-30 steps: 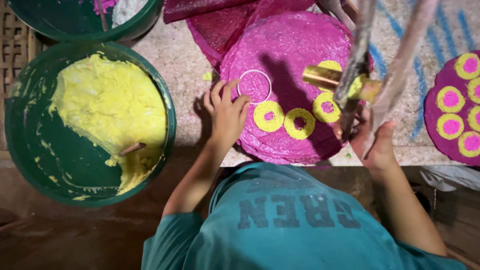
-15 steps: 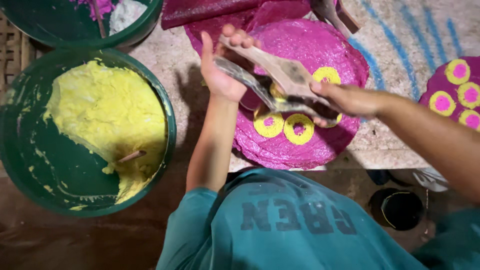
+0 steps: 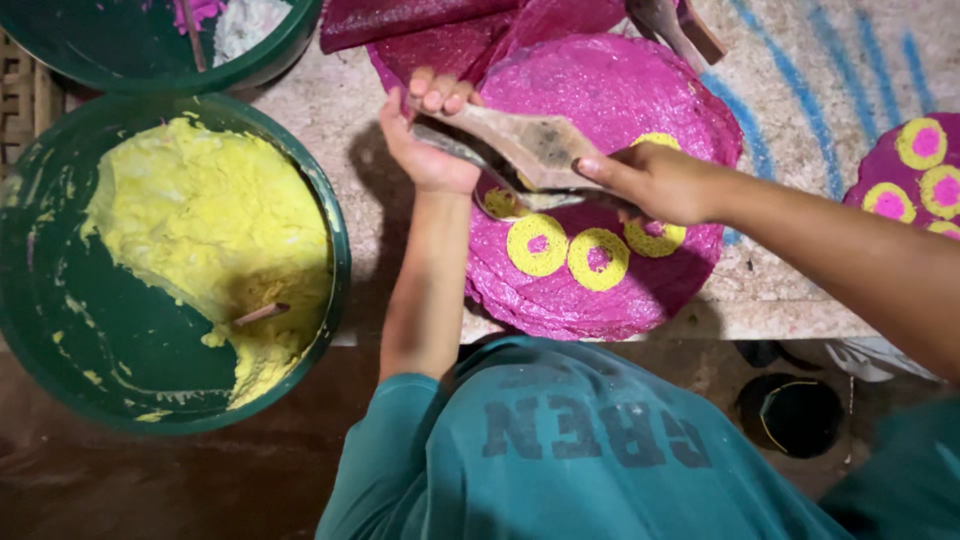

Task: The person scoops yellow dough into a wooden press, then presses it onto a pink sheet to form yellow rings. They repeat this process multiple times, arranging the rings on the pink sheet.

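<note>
My left hand (image 3: 428, 140) grips one end of a wooden hinged press tool (image 3: 535, 145) held over a round magenta sheet (image 3: 620, 290). At the tool's other end, my right hand (image 3: 655, 183) is closed on the handles. The tool lies roughly level, slanting down to the right. On the sheet sit several yellow rings with pink centres (image 3: 537, 244), two of them just below the tool. Part of another ring is hidden under my right hand.
A big green basin (image 3: 330, 215) of yellow paste (image 3: 200, 220) with a small stick (image 3: 262, 314) stands at left. Another green basin (image 3: 270, 55) is at top left. More ringed magenta sheets (image 3: 915, 175) lie at right. A dark round container (image 3: 790, 412) sits below the table edge.
Both hands lifted the tool from upright at the right and brought it level over the sheet. The left hand left the sheet and took the tool's far end.
</note>
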